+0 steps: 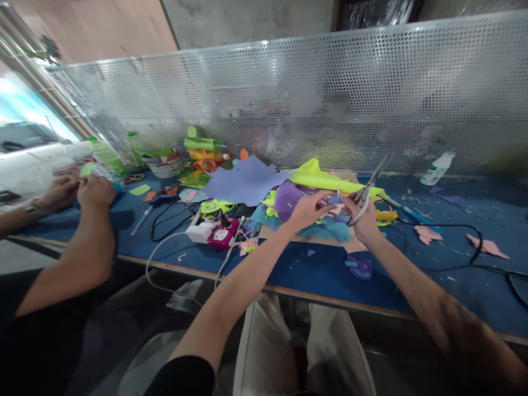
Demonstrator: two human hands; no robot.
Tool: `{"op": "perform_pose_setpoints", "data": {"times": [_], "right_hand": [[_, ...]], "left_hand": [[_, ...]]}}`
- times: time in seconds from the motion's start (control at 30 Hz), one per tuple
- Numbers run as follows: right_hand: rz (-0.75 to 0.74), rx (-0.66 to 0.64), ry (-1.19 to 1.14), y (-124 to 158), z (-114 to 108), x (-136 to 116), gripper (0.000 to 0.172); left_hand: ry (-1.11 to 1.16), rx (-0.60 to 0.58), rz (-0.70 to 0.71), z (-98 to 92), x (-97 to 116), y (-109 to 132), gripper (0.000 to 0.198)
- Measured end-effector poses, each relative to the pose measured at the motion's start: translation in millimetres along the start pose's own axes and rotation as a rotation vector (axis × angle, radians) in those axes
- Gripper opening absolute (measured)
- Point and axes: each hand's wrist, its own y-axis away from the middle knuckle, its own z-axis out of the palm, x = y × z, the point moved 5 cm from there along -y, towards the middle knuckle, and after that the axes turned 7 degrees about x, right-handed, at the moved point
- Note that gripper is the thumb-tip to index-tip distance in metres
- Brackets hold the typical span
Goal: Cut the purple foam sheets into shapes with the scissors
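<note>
My left hand [310,210] pinches a small bluish-purple foam piece [335,201] between its fingertips. My right hand [365,223] is closed around the handles of metal scissors [363,197], their blades pointing up and away to the right. The fingertips of both hands are close together, near the small piece. Below them lie a teal foam sheet [336,231] and scattered scraps. A rounded purple piece [285,201] is just left of my left hand, and a large lavender sheet [247,182] spreads behind it. A yellow-green sheet [315,175] lies behind the scissors.
Left of me a co-worker's hands [94,191] hold a small green piece. A magenta power adapter [223,235] with cords sits near the table edge. A white glue bottle [438,169] stands back right, before a perforated metal screen [289,104]. Pink scraps [489,246] lie right.
</note>
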Motion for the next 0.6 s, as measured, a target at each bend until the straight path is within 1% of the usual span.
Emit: {"op": "perform_pose_setpoints", "data": {"times": [0.17, 0.33, 0.43, 0.53, 0.6], "right_hand": [[-0.054, 0.009, 0.024, 2.9, 0.2, -7.6, 0.032], [-0.046, 0.031, 0.041, 4.0, -0.5, -8.0, 0.035], [-0.042, 0.032, 0.057, 6.1, 0.0, -9.4, 0.036], [-0.090, 0.011, 0.134, 3.7, -2.8, -19.9, 0.033], [-0.163, -0.010, 0.205, -4.5, -10.2, -35.0, 0.029]], "left_hand": [[0.001, 0.040, 0.036, 1.2, -2.1, -1.0, 0.049], [-0.029, 0.068, 0.090, 0.3, 0.2, -1.0, 0.041], [-0.040, 0.096, 0.110, 0.0, 0.2, -0.4, 0.042], [-0.049, 0.105, 0.112, 0.4, 0.2, 0.6, 0.043], [-0.052, 0.118, 0.123, -0.6, 2.3, 1.5, 0.042]]}}
